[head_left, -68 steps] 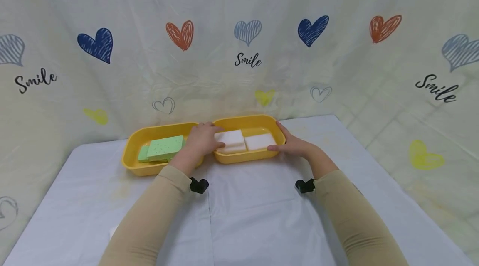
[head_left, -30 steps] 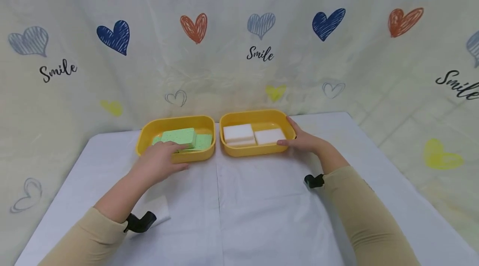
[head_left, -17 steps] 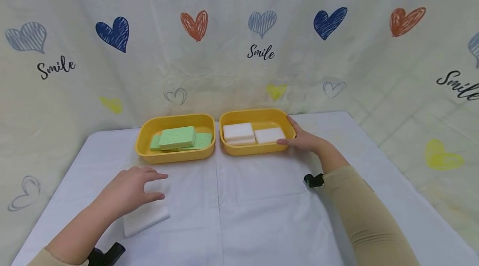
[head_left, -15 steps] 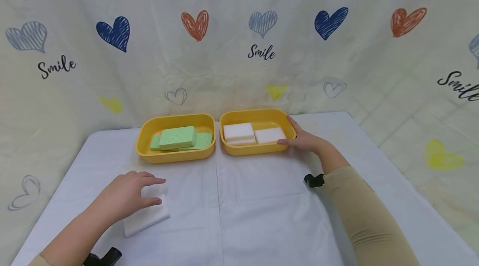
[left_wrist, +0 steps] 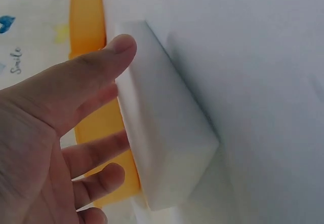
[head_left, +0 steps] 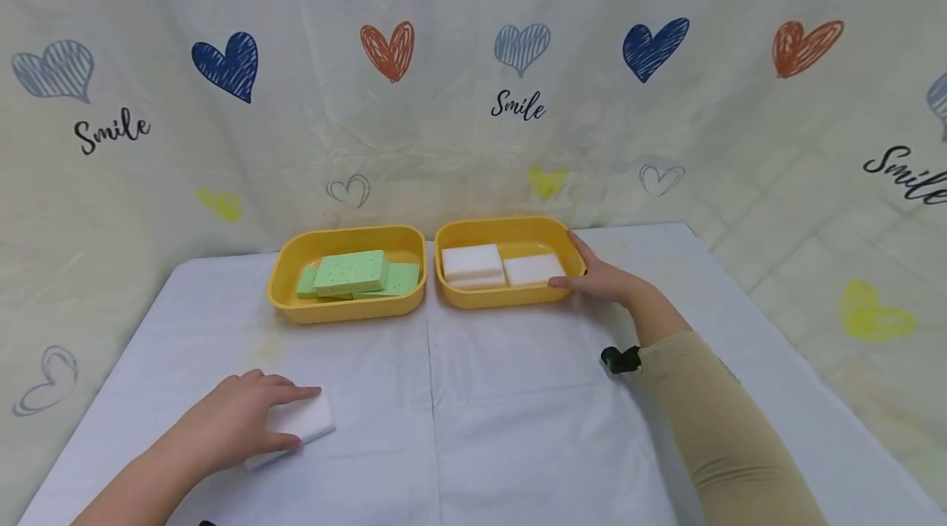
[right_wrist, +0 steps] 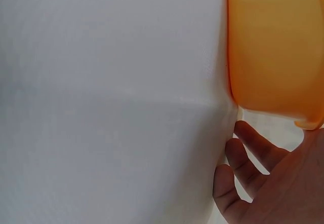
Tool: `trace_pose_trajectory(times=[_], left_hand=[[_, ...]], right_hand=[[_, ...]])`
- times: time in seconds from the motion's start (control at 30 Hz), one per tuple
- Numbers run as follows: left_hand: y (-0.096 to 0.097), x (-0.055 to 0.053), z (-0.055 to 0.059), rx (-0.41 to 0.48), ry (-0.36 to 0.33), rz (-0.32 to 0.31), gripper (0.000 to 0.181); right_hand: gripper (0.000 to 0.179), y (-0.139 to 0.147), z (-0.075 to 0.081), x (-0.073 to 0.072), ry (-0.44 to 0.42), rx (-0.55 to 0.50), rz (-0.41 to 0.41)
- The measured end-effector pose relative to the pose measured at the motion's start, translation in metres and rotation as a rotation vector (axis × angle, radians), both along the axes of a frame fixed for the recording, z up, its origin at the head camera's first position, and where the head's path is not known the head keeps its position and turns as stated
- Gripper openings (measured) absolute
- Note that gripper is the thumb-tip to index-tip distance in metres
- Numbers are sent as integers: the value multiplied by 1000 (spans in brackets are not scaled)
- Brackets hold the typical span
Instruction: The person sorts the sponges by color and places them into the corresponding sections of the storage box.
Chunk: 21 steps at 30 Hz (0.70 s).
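A white sponge block [head_left: 307,419] lies on the table at the front left. Over it, my left hand [head_left: 240,419] reaches with thumb and index finger spread across its width. In the left wrist view, the thumb tip overlaps the upper edge of the sponge [left_wrist: 172,133], and the other fingers are on its far side, partly hidden. My right hand [head_left: 602,275] holds the right end of the right yellow tray [head_left: 488,297], thumb at the front rim. That tray contains white sponge blocks [head_left: 473,263]. In the right wrist view, the lower fingers [right_wrist: 245,168] hang beside the tray's corner.
A second yellow tray [head_left: 348,312], left of the first with a narrow gap, contains several green sponges [head_left: 351,271]. Both stand near the back edge of the white-covered table [head_left: 518,403]. Behind rises a curtain [head_left: 444,140] printed with hearts.
My left hand has moved from the right tray back past the green sponges, then down to the white sponge block at front left. The right hand stays on its tray.
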<state>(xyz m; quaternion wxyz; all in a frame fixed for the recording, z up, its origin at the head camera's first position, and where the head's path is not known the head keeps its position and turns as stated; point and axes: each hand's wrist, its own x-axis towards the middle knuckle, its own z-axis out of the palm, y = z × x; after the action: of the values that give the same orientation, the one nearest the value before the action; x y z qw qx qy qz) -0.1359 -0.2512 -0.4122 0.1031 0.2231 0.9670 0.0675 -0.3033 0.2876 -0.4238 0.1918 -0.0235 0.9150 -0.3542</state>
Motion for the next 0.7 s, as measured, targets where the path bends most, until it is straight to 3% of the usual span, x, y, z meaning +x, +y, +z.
trace_pose_trajectory(times=[0.33, 0.53, 0.7], left_hand=[[-4, -1, -7, 19, 65, -74, 59], [5, -14, -9, 47, 90, -137, 56], [17, -27, -8, 35, 57, -142, 54]], right_hand=[[118, 2, 1, 2, 3, -16, 2], [119, 3, -1, 1, -7, 0, -8], [121, 4, -4, -1, -1, 5, -10]])
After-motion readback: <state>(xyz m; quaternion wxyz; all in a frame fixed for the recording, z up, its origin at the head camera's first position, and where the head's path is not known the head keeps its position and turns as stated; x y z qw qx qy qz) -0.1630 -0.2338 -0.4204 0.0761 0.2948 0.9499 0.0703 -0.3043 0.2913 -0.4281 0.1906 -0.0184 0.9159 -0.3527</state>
